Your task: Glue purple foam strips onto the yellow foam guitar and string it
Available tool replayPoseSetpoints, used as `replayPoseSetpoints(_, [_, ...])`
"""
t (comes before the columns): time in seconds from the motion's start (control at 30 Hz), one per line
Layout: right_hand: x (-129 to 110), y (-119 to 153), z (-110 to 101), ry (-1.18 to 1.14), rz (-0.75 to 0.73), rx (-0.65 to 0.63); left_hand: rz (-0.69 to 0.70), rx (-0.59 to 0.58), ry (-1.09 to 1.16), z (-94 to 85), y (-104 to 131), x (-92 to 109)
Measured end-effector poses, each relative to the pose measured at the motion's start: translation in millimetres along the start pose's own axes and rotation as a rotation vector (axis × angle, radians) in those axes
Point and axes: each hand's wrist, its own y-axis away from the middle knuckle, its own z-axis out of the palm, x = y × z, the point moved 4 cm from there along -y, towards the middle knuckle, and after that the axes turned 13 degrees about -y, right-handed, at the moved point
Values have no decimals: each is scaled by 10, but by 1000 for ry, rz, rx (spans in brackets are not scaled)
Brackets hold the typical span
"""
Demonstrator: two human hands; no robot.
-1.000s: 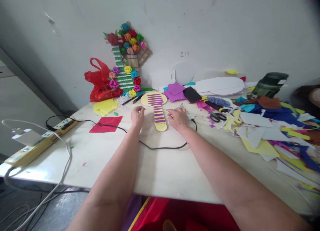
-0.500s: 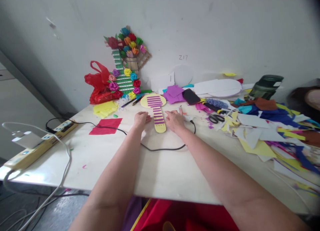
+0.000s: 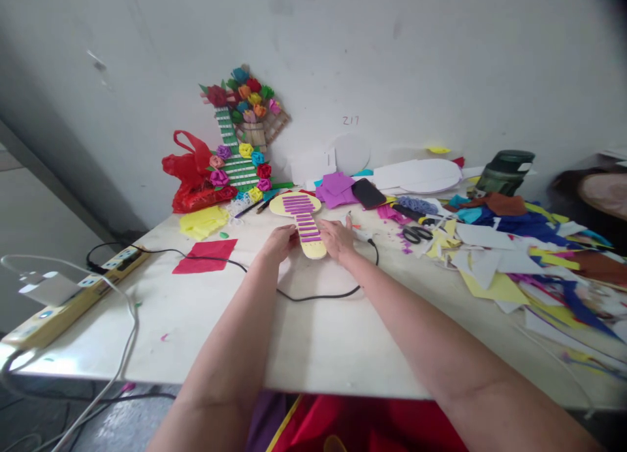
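Starting up close: black cable (image 3: 321, 298) looping across the pale tabletop (image 3: 313, 354), just this side of the piece in hand. Then, between both hands, a yellow guitar-shaped cutout (image 3: 294, 206), rounded body at the far end, neck pointing back this way. Probably card or foam sheet, so feather-light, a bit bendy, not really slippery. Purple strips (image 3: 307, 225) laid across it in rows, maybe easy to peel or smudge, so best handled by the bare yellow edges. Good spot to grab: both sides of the neck, with some care at the join to the body, likely prone to creasing.

Now the hands. Left hand (image 3: 279, 244) closed narrow at the left edge of the neck, fingers bunched. Right hand (image 3: 339, 240) also narrow, fingertips on the right edge, thumb up and apart. Impossible to tell how much finger is tucked underneath.

Just beside the right hand, a white corded tool (image 3: 363, 234), maybe a glue gun. Off to the left, a red sheet (image 3: 206, 255); to the right, black-handled scissors (image 3: 417, 234). Further back, purple paper (image 3: 337, 189) next to a dark phone (image 3: 369, 194), plus a green-and-white striped guitar-shaped craft (image 3: 241, 172) with paper roses, up by the wall (image 3: 416, 66).
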Motion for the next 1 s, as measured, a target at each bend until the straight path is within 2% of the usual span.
replayPoseSetpoints(0.13, [-61,5,-28,4,6,7,19,-140,142,100,23,-4])
replayPoseSetpoints(0.23, [-61,-1,-53,24,36,17,28,-191,220,167,61,-5])
replayPoseSetpoints(0.33, [-45,-11,-74,34,79,-18,13,-183,295,204,82,-17])
replayPoseSetpoints(0.53, [-64,-7,-115,31,126,-61,-92,-89,393,181,100,-48])
replayPoseSetpoints(0.77, [-70,-22,-59,54,117,-46,-110,-210,437,180,128,-37])
replayPoseSetpoints(0.9, [-56,-28,-38,50,81,18,-124,-196,438,193,146,-18])
replayPoseSetpoints(1.0, [-26,-49,-106,44,70,69,-146,-190,462,190,168,16])
